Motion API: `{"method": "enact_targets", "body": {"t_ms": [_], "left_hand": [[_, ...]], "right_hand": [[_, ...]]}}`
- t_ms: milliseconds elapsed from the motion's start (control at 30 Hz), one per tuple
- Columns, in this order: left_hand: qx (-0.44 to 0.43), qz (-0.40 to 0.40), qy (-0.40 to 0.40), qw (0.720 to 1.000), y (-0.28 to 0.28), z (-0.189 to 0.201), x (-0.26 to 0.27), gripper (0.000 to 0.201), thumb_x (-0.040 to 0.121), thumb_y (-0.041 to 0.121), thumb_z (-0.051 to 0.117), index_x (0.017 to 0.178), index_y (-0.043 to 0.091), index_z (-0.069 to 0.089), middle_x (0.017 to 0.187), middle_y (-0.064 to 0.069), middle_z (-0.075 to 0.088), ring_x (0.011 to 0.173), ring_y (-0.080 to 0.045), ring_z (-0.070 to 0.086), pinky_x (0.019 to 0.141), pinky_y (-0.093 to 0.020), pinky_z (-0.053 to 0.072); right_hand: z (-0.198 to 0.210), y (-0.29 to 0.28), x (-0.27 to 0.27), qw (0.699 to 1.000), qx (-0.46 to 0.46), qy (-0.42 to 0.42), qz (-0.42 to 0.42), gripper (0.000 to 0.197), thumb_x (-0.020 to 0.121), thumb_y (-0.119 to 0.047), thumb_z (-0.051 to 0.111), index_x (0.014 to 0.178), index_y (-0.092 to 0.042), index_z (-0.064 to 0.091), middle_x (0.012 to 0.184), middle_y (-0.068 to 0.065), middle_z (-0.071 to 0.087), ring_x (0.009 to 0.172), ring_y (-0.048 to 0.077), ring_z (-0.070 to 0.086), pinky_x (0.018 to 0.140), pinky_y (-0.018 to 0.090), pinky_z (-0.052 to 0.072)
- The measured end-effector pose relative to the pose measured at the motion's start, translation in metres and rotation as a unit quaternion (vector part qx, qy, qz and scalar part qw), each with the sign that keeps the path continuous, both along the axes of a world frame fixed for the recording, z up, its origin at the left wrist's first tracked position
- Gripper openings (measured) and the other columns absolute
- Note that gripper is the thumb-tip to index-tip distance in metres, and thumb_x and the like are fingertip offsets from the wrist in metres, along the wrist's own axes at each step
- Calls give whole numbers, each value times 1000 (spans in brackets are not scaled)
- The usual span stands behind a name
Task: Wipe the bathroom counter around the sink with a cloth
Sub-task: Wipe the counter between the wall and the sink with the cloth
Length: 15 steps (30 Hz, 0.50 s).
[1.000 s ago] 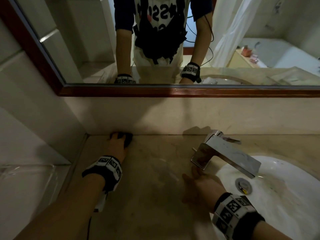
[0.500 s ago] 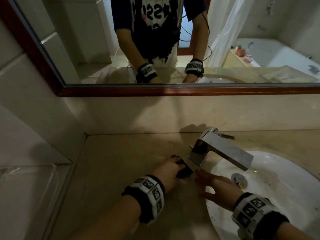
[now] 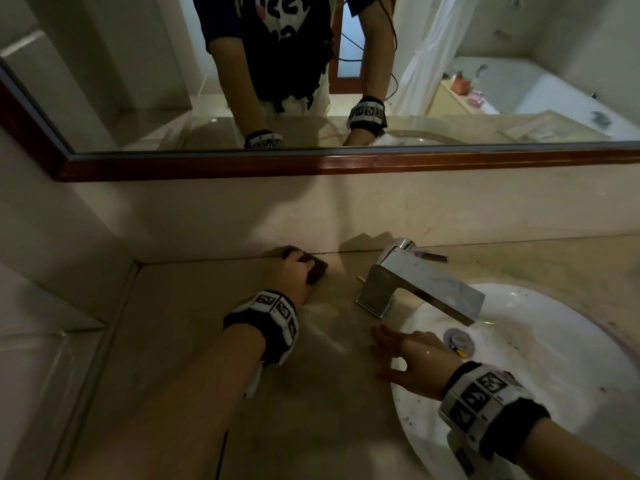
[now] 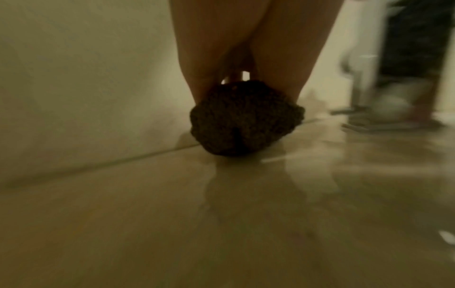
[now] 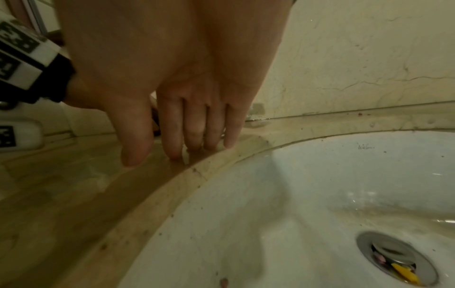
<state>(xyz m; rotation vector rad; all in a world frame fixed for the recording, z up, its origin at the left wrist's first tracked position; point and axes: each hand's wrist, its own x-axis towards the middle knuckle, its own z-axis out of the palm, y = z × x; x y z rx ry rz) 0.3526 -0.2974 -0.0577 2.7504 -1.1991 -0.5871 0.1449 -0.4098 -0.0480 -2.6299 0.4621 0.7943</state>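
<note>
My left hand [image 3: 294, 271] grips a dark brown bunched cloth [image 3: 313, 268] and presses it on the beige counter [image 3: 194, 341] near the back wall, left of the chrome faucet [image 3: 415, 282]. In the left wrist view the cloth [image 4: 243, 118] sits wadded between my fingers, touching the wet counter [image 4: 172, 214] at the wall seam. My right hand [image 3: 405, 358] rests open with straight fingers [image 5: 187, 132] on the counter at the left rim of the white sink [image 3: 554, 375].
A wood-framed mirror [image 3: 346, 161] runs above the backsplash. A side wall [image 3: 52, 271] closes the counter's left end. The sink drain [image 5: 396, 259] holds yellow debris. Dark specks dot the sink rim [image 5: 172, 194].
My left hand swept the cloth from the back left corner toward the faucet base, then back to the rear wall seam beside the faucet. My right hand stayed by the sink rim.
</note>
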Motion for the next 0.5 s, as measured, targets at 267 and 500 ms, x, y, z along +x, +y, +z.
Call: {"method": "enact_targets", "body": {"t_ms": [267, 500], "left_hand": [[-70, -60, 9, 996, -11, -11, -62, 50, 90, 14, 52, 139, 19, 45, 148, -6, 33, 133, -31, 33, 112, -37, 32], [-7, -105, 14, 994, 16, 5, -94, 49, 95, 16, 45, 143, 21, 38, 152, -7, 25, 139, -31, 24, 115, -40, 27]], "right_hand": [[2, 2, -6, 1000, 12, 0, 5, 62, 91, -46, 49, 146, -29, 25, 159, -10, 8, 137, 17, 32, 116, 31, 23], [9, 7, -15, 1000, 10, 26, 4, 60, 89, -48, 51, 143, -26, 35, 158, -6, 15, 136, 19, 34, 113, 30, 26]]}}
